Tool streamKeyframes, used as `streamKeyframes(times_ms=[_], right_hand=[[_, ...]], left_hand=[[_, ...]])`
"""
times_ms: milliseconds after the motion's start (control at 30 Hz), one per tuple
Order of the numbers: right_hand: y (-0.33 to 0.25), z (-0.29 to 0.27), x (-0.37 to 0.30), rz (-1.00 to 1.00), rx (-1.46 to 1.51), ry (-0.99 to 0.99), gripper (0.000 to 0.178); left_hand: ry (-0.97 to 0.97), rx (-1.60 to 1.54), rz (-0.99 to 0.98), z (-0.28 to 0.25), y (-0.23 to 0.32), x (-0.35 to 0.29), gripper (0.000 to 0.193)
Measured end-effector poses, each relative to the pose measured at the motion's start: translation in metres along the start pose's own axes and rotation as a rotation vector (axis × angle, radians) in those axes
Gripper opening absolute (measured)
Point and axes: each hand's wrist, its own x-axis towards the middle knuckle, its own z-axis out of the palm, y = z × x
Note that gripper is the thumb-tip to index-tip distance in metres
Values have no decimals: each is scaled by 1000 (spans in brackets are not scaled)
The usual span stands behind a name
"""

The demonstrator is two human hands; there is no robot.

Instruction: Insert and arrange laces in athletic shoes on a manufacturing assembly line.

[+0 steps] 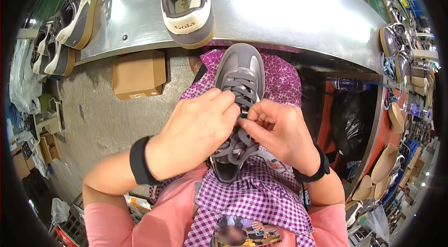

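A gray shoe (240,58) was in the person's lap, with its toe pointing away and its heel near the belly. Its dark gray laces (241,83) ran across the top, and loose loops lay near the heel. The left hand (198,123) was bent over the laces with its fingers curled in. Its fingertips were hidden, so I cannot tell if it was gripping. The right hand (282,130) was close beside it, and its thumb and pointing finger pinched the laces. Each wrist had a black band on it.

Under the shoe was purple cloth (282,72), some with little checks and some with pale shapes. The person wore a pink shirt (156,221).

In front was a shiny metal surface (298,9). A white and dark shoe (190,25) stood on it, with its heel toward the person. More shoes (79,18) were at the left end. A brown box (136,73) was on the floor (91,107).
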Motion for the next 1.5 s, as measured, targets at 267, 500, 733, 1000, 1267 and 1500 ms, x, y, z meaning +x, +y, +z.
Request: streamKeyframes(times_ms=[267, 500, 733, 1000, 1267, 1500], right_hand=[[10, 14, -7, -36, 59, 157, 22], [12, -12, 6, 13, -59, -17, 22], [9, 3, 7, -16, -44, 2, 22], [18, -29, -1, 159, 207, -111, 19], [25, -16, -2, 136, 265, -20, 19], [26, -7, -14, 5, 85, 115, 14]], left_hand=[[164, 202, 163, 5, -12, -19, 20], [245, 121, 228, 3, -11, -15, 23], [248, 265, 268, 33, 26, -34, 31], [484, 376, 345, 37, 11, -40, 18], [344, -369, -170, -1, 2, -24, 28], [-32, -921, 131, -5, -17, -24, 16]])
